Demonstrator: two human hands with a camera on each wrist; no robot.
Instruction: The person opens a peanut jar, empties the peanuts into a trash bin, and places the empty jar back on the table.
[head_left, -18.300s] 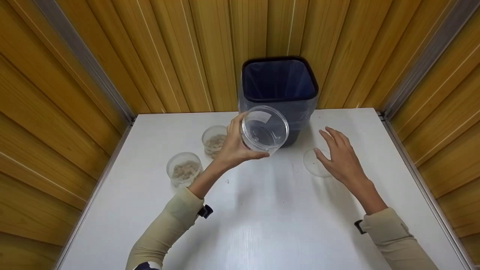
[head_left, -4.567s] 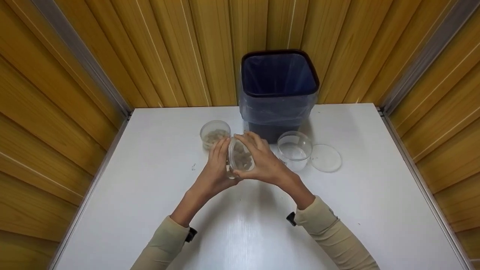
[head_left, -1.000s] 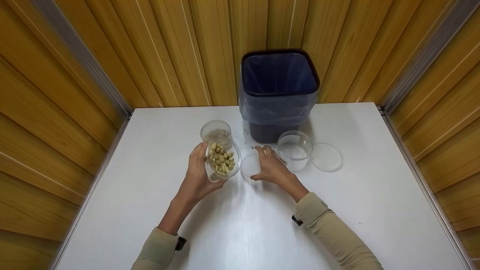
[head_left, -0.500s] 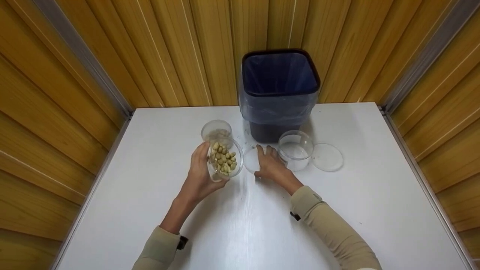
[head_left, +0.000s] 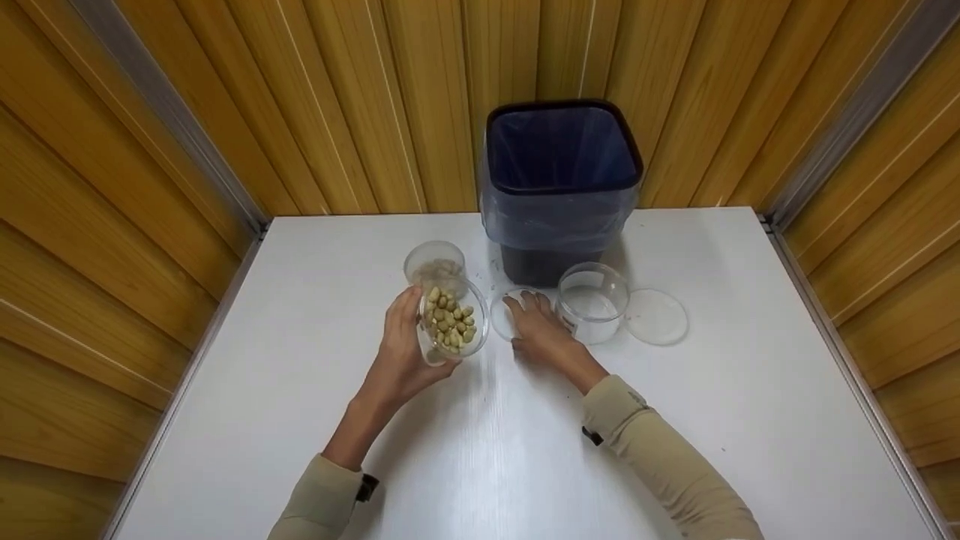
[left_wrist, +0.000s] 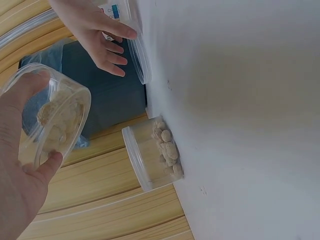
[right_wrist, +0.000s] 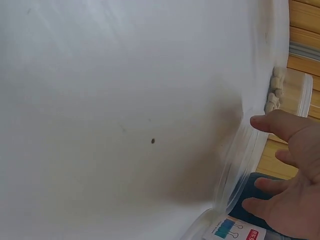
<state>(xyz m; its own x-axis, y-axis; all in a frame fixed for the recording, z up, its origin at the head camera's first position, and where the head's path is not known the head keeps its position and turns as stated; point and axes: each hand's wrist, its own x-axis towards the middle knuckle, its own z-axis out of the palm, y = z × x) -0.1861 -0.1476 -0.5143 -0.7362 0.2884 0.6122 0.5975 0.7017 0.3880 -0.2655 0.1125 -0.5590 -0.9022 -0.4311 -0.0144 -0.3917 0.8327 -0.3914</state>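
My left hand [head_left: 399,341] grips a clear round plastic jar [head_left: 433,358], lidless and tilted. Yellow-brown, nut-like pieces [head_left: 450,322] lie inside it; their exact kind is unclear. Behind it, a similar jar [head_left: 429,253] with pale pieces stands upright on the table, partly hidden. My right hand [head_left: 541,330] is low over a clear round lid [head_left: 503,321] lying on the table. In the right wrist view its fingers [right_wrist: 280,124] are spread beside the lid [right_wrist: 231,167], not curled round it. Whether a fingertip touches the lid cannot be told.
An open clear jar [head_left: 591,330] bearing a label stands just right of my right hand. Another round lid [head_left: 658,319] lies beyond it. A dark bin [head_left: 559,225] with a bag liner stands at the back, near wooden walls [head_left: 360,112]. Small crumbs dot the white table [head_left: 480,450].
Earlier, both hands were on the jar; its lid is now off and on the table. Over the last second the lid shifted slightly right under my right hand. My left hand barely moved.
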